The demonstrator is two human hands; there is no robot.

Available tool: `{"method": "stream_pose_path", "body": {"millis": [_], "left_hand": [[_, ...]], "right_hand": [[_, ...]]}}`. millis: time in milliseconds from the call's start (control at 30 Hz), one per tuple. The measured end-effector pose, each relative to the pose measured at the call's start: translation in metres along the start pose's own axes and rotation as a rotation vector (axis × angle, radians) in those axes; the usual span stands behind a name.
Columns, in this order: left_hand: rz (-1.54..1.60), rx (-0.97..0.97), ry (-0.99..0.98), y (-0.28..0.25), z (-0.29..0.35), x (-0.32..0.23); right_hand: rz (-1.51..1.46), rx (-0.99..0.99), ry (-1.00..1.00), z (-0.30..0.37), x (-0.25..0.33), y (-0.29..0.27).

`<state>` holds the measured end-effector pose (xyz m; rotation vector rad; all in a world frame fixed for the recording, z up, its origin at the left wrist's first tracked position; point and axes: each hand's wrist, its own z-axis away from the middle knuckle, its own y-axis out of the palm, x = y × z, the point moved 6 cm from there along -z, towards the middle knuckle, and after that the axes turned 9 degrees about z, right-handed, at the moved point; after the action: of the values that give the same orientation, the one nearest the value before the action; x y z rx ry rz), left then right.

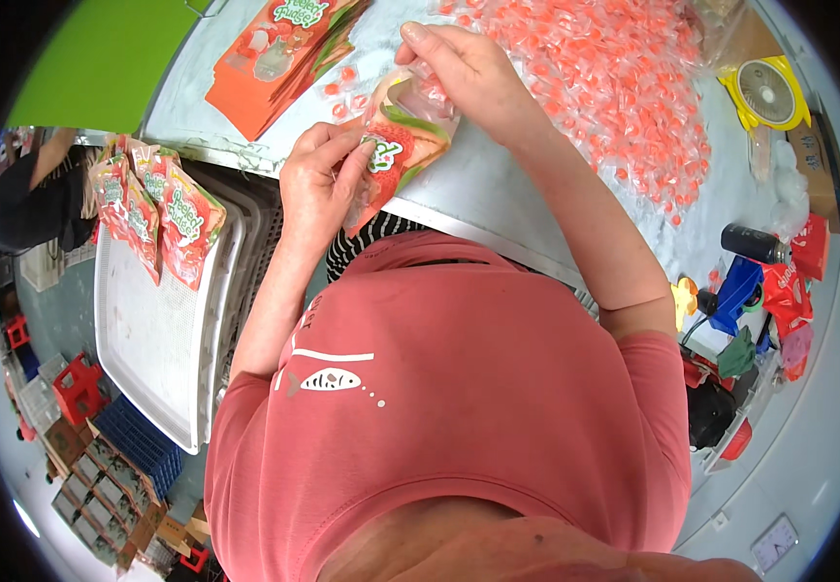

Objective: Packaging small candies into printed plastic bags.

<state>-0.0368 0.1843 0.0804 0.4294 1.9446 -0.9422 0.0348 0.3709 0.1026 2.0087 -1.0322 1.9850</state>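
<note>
Pouch (408,153) slants near-left to far-right, left hand (318,179) clamped on its left side; right hand (473,80), nearer its open far end, curled, hold unclear.

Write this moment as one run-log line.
left hand: gripping printed pouch | right hand: at pouch mouth | table: wrapped candies piled right, flat pouches left | white tray: more pouches

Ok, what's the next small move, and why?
I'd probably lower the right hand slightly into the pouch: it's right at the open mouth, the left hand grips the pouch's side, and wrapped sweets lie heaped nearby. Whether the right hand holds any is unclear.
</note>
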Motion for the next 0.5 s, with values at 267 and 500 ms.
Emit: {"method": "stream_pose_path", "body": {"millis": [267,500], "left_hand": [[0.042,-0.02,-0.012,-0.001,-0.004,-0.001],[0.057,-0.01,-0.023,0.001,-0.004,0.002]], "right_hand": [[0.323,-0.083,-0.246,0.008,0.016,-0.004],[0.229,-0.018,-0.347,0.008,0.028,0.003]]}}
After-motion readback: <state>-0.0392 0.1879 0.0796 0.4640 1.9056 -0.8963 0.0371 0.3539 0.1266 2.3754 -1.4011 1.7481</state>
